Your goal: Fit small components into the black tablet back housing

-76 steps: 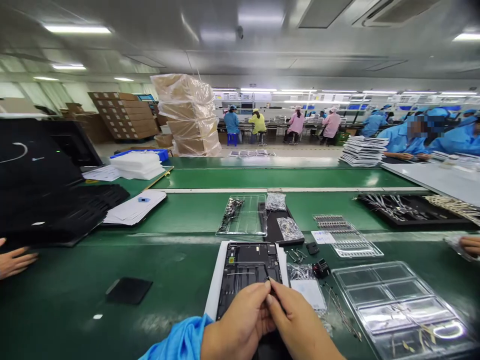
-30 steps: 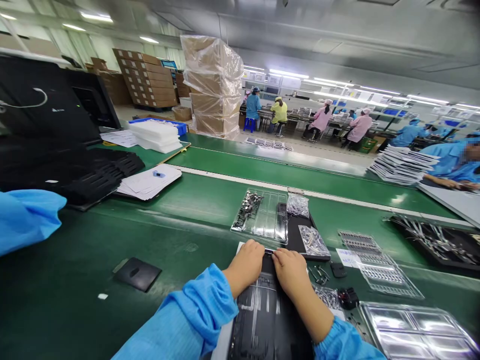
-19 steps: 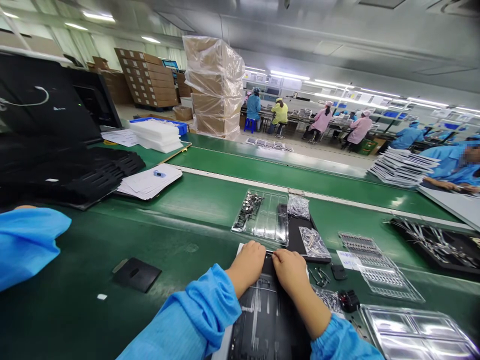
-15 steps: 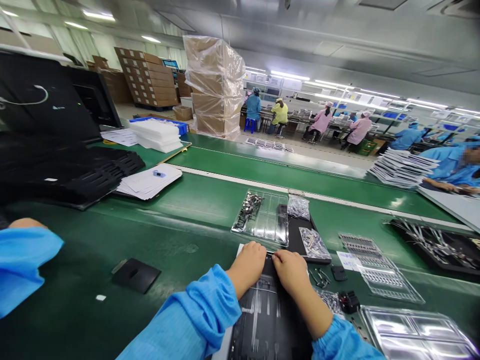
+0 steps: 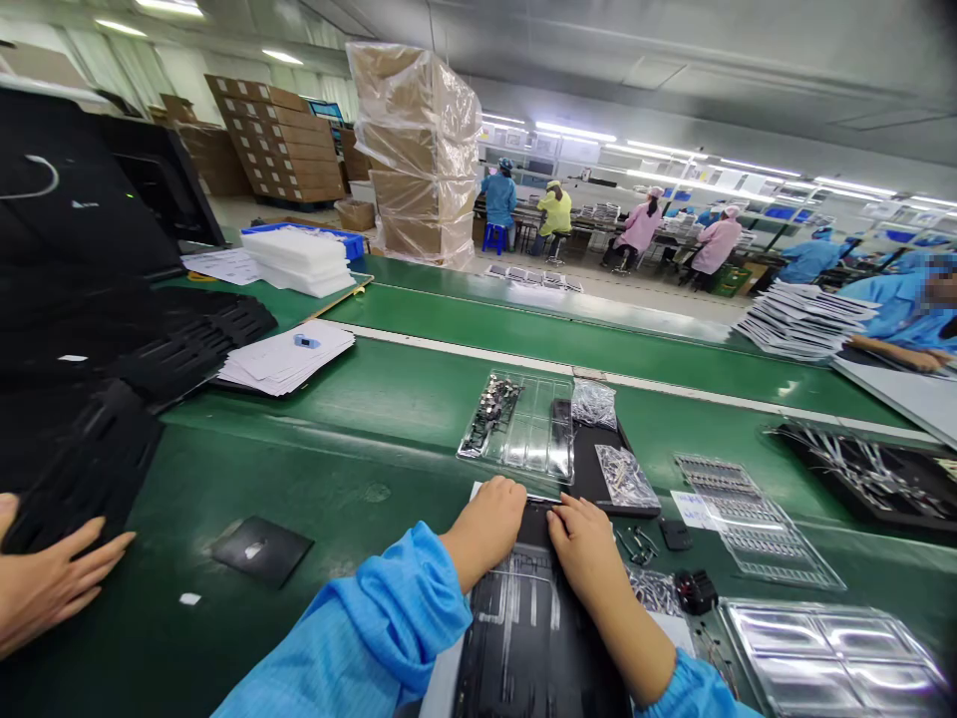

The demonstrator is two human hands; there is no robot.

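A black flat panel [image 5: 515,638] with thin lines across its surface lies in front of me, a white sheet partly under it. My left hand [image 5: 489,524] is closed over the far left corner of the panel, its fingertips curled out of sight. On the far right edge, my right hand [image 5: 587,543] grips with bent fingers. The two hands are a little apart. Just beyond them stands a clear plastic tray [image 5: 534,439] with small metal parts in its left side. Small bagged parts [image 5: 628,479] lie on a black tray at the right.
At the left, another person's hand [image 5: 67,578] rests against a black ribbed panel [image 5: 82,469]. A thin black square piece [image 5: 261,550] lies on the green bench. Clear trays [image 5: 837,658], a tray of wires [image 5: 859,469] and a paper stack [image 5: 288,354] surround the spot.
The other person's hand at the left has come further into view, with a black ribbed panel beside it. My hands stay on the panel, the right fingers shifting slightly.
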